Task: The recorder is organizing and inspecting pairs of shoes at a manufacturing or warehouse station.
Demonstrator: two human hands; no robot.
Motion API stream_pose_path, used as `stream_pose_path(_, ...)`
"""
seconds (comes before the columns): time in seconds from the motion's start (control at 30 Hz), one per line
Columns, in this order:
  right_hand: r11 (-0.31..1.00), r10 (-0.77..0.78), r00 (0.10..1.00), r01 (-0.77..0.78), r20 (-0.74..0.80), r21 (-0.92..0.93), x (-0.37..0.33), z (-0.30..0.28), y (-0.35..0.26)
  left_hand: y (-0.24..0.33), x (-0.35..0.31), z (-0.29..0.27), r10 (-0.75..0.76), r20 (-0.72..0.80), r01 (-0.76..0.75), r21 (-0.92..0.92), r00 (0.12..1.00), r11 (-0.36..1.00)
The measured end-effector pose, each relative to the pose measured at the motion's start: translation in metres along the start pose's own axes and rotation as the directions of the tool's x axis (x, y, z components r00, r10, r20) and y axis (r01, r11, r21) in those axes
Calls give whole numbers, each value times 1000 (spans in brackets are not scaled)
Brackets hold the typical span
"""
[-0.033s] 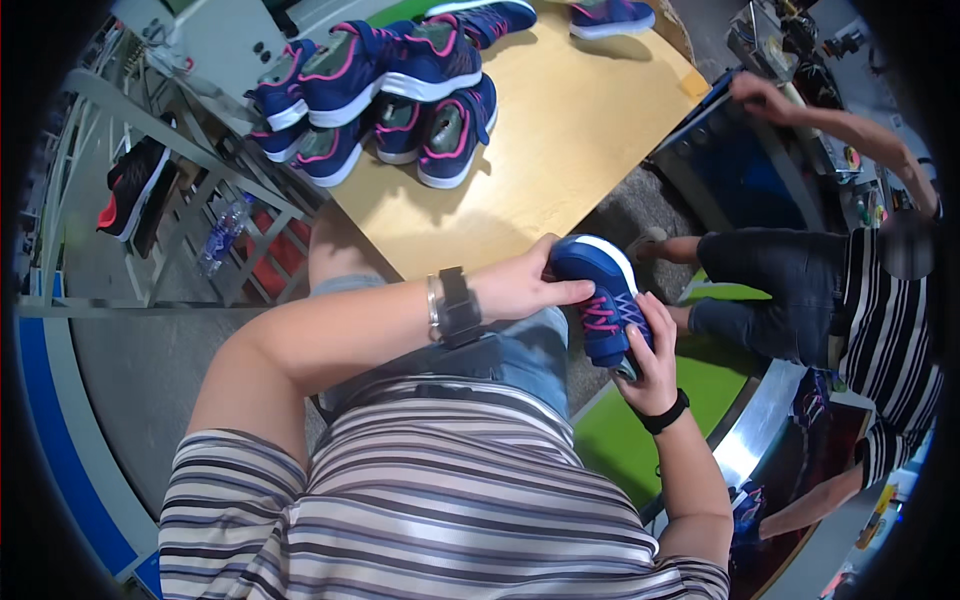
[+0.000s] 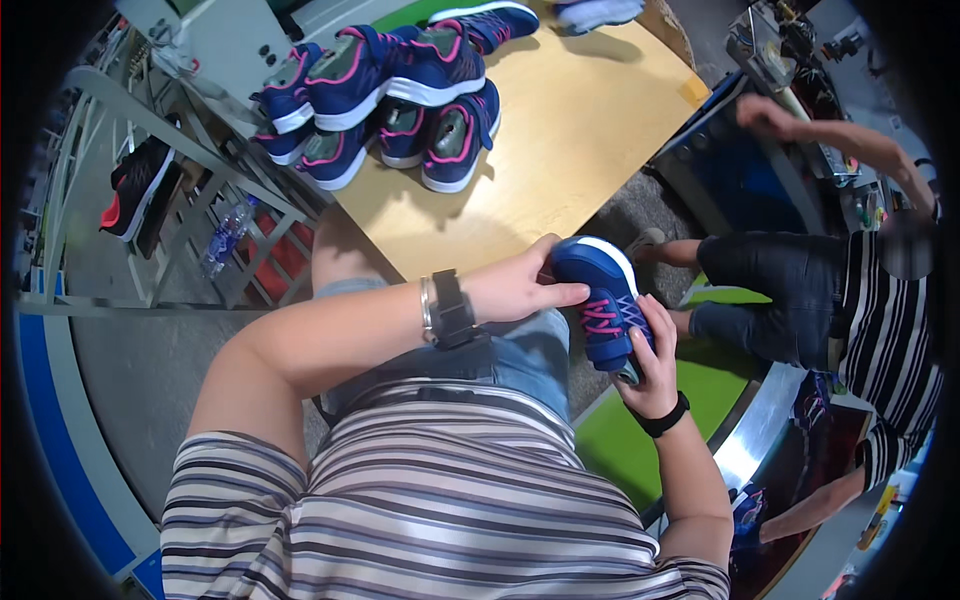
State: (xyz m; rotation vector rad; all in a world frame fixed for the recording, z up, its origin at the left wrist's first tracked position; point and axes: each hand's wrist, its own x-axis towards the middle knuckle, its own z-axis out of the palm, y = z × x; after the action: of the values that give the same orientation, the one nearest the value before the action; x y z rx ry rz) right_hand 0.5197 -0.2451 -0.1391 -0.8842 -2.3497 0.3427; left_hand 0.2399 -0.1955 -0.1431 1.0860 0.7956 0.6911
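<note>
A navy sneaker (image 2: 592,275) with pink and purple laces and a white sole is held between my two hands over my lap. Around its toe end closes my left hand (image 2: 530,283), thumb lying across the upper. At the heel end, my right hand (image 2: 652,355) grips the side and ankle opening, its fingers on the lace area. Several matching sneakers (image 2: 437,75) are piled on the wooden table (image 2: 540,150) in front of me. One more shoe (image 2: 598,15), blurred, is at the table's far right.
To the right stands another person in a striped shirt (image 2: 885,300), one arm stretched forward. A metal rack (image 2: 200,180) on the left holds a black shoe (image 2: 135,190) and a plastic bottle (image 2: 230,237). Beside my right forearm is a green surface (image 2: 625,430).
The shoe at the table's far right has shifted slightly left and looks smeared. The other person's outstretched hand has moved a little. My hands hold the sneaker almost unchanged.
</note>
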Motion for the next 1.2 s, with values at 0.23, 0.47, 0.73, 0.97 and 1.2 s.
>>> stream_pose_path(0.23, 959, -32, 999, 22, 33, 283, 36, 12, -24, 24, -56, -37, 99, 18, -99, 25, 995, 995)
stream_pose_path(0.47, 959, -183, 979, 159, 85, 236, 71, 26, -36, 39, -100, -93, -142, 38, 147, -297, 989, 944)
stream_pose_path(0.73, 947, -245, 957, 201, 157, 252, 83, 28, -40, 53, -108, -108, -278, 120, 293, -138, 953, 946)
stream_pose_path(0.97, 913, -128, 972, 37, 199, 407, 82, 37, -41, 51, -112, -107, -347, 61, 351, -260, 936, 900)
stream_pose_path(1.2, 882, -156, 969, 48, 194, 469, 85, 37, -39, 58, -115, -104, -357, 69, 363, -222, 932, 905)
